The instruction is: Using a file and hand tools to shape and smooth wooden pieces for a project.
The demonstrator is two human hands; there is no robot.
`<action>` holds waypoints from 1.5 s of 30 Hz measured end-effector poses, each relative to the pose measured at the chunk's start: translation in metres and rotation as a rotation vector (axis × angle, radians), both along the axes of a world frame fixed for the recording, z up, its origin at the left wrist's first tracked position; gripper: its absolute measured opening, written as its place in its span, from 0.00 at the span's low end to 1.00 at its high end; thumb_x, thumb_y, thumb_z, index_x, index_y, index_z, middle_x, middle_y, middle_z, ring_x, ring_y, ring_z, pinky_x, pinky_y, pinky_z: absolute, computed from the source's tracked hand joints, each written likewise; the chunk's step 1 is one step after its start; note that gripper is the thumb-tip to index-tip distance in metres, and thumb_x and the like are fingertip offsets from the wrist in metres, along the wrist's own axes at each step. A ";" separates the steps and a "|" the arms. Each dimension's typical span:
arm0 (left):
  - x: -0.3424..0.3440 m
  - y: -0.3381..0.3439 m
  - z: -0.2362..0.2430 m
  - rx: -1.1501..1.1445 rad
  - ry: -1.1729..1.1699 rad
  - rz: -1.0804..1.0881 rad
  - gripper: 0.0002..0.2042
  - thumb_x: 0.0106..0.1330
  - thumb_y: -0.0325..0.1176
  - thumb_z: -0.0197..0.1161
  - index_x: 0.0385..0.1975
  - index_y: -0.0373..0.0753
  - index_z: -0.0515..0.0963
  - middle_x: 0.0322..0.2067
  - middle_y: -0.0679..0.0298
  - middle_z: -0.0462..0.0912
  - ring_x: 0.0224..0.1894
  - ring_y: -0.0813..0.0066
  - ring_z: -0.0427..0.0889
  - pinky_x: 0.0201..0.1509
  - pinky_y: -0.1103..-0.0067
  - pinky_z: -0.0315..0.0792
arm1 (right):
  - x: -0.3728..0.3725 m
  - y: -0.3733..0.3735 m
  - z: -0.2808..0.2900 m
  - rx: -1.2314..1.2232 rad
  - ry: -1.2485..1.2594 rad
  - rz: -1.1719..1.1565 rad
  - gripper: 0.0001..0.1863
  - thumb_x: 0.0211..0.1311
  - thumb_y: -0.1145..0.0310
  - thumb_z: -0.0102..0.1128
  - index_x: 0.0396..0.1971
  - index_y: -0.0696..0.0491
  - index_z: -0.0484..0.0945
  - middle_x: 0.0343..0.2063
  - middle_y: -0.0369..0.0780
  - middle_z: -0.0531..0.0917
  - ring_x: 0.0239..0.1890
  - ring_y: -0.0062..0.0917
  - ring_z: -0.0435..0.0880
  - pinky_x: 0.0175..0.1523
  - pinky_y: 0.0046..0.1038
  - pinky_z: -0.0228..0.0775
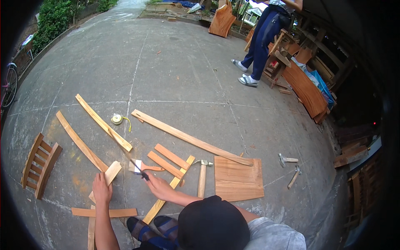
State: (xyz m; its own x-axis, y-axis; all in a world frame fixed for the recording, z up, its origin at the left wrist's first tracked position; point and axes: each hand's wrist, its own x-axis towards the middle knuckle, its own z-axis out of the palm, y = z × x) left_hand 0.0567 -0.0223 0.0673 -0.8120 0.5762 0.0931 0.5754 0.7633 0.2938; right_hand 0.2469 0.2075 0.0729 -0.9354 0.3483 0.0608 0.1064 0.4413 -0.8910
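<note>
Outdoor yard, daylight. Floor: grey concrete (175, 79), crossed by pale joint lines, edges bowed by the lens. 10 o'clock: green shrubs (52, 25) behind a low kerb. Between 9 and 10: bicycle (10, 85), partly cut off by the dark rim. 11: bright paved path (131, 5). 12: reddish-brown wood slab (222, 20), upright. 2: shadowed timber framework (321, 43). 3: small red light (374, 123) in deep shade.
</note>
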 end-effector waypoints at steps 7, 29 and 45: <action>-0.002 -0.019 0.001 -0.003 0.016 -0.015 0.23 0.56 0.26 0.69 0.53 0.36 0.71 0.47 0.51 0.75 0.53 0.47 0.77 0.58 0.59 0.73 | -0.002 -0.010 0.029 0.040 -0.230 0.094 0.16 0.79 0.63 0.46 0.58 0.55 0.66 0.32 0.60 0.83 0.39 0.61 0.82 0.43 0.58 0.70; 0.000 -0.009 0.030 0.224 0.020 0.085 0.22 0.56 0.26 0.70 0.52 0.36 0.75 0.48 0.49 0.77 0.50 0.42 0.80 0.55 0.57 0.75 | -0.002 0.027 -0.014 0.105 -0.243 0.326 0.18 0.81 0.57 0.44 0.53 0.58 0.72 0.38 0.58 0.84 0.46 0.56 0.83 0.50 0.50 0.72; -0.002 -0.019 0.032 0.167 -0.007 0.090 0.21 0.56 0.29 0.72 0.51 0.37 0.77 0.48 0.50 0.77 0.50 0.43 0.80 0.54 0.57 0.76 | -0.007 0.010 0.051 0.138 -0.246 0.202 0.18 0.78 0.60 0.48 0.55 0.58 0.72 0.38 0.57 0.85 0.44 0.57 0.84 0.47 0.50 0.72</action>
State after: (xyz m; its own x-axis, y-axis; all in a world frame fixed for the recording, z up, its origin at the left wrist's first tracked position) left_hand 0.0546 -0.0409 0.0988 -0.8606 0.4780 0.1758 0.5043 0.7519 0.4246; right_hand 0.2398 0.2179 0.1240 -0.9770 0.1592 -0.1416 0.2092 0.5897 -0.7800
